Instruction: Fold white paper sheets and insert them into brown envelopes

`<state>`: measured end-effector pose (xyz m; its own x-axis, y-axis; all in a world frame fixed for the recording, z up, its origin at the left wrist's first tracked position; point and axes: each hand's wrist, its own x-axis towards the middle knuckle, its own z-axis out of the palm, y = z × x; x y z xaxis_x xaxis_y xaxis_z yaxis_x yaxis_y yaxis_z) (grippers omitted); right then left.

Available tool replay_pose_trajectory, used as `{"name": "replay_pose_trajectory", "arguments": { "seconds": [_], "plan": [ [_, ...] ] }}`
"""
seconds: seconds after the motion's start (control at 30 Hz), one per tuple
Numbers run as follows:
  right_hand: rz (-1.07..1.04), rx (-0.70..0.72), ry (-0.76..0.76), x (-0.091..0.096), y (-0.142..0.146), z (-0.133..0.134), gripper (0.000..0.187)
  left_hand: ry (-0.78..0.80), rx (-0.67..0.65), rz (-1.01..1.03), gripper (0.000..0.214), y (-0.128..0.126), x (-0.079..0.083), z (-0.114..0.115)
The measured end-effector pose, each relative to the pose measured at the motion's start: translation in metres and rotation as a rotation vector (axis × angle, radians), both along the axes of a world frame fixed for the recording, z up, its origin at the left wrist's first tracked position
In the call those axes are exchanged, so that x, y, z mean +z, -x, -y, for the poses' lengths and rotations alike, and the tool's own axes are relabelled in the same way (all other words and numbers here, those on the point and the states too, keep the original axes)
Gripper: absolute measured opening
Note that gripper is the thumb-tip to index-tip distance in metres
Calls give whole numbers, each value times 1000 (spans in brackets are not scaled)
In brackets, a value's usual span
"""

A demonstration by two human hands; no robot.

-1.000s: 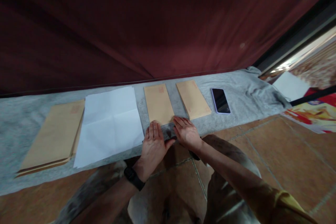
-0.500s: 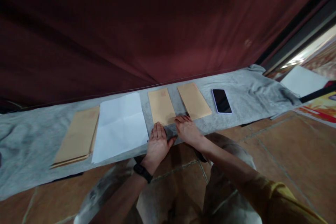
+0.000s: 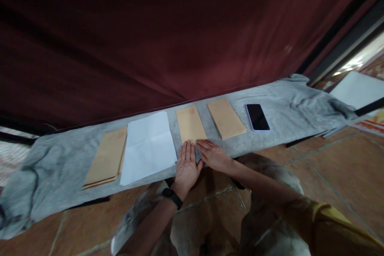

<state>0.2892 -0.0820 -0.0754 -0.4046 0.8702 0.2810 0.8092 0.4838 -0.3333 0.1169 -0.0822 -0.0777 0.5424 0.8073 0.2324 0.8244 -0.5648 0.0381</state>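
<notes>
A brown paper envelope (image 3: 191, 122) lies flat in the middle of the grey cloth, its near end under my fingers. My left hand (image 3: 187, 165) rests palm down with straight fingers on that near edge; a dark watch band circles its wrist. Beside it, my right hand (image 3: 214, 156) lies flat, fingers stretched across the envelope's near right corner. Just right of this is a second brown envelope (image 3: 226, 119). To the left are white paper sheets (image 3: 148, 148) with faint fold creases, and beyond them a small stack of brown envelopes (image 3: 105, 158).
A phone (image 3: 258, 117) with a pale purple case lies on the grey cloth (image 3: 288, 104) at right. Dark red fabric (image 3: 180, 40) hangs behind the narrow covered surface. Tiled floor (image 3: 324, 176) shows in front, with my knees close to the edge.
My right hand has flattened, its fingers now stretched out and shifted left towards my left hand. The camera view has shifted slightly; the envelopes, sheets and phone keep their places.
</notes>
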Motion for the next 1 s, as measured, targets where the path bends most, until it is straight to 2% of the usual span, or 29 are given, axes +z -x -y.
{"name": "replay_pose_trajectory", "arguments": {
  "seconds": [0.13, 0.37, 0.6, 0.77, 1.0],
  "plan": [
    [-5, -55, -11, -3, -3, 1, 43, 32, -97, 45, 62, -5, -1, -2],
    [18, -69, -14, -1, -2, 1, 40, 39, -103, 61, 56, -5, -4, -4],
    [29, -107, -93, -6, -1, -1, 38, 63, -59, 48, 56, 0, 9, -7],
    [35, -148, -132, -4, -5, 1, 37, 45, -24, 39, 51, 2, 10, -7],
    [79, -237, -47, 1, -19, 5, 36, 51, 13, 25, 54, -1, 9, -6]
  ]
}}
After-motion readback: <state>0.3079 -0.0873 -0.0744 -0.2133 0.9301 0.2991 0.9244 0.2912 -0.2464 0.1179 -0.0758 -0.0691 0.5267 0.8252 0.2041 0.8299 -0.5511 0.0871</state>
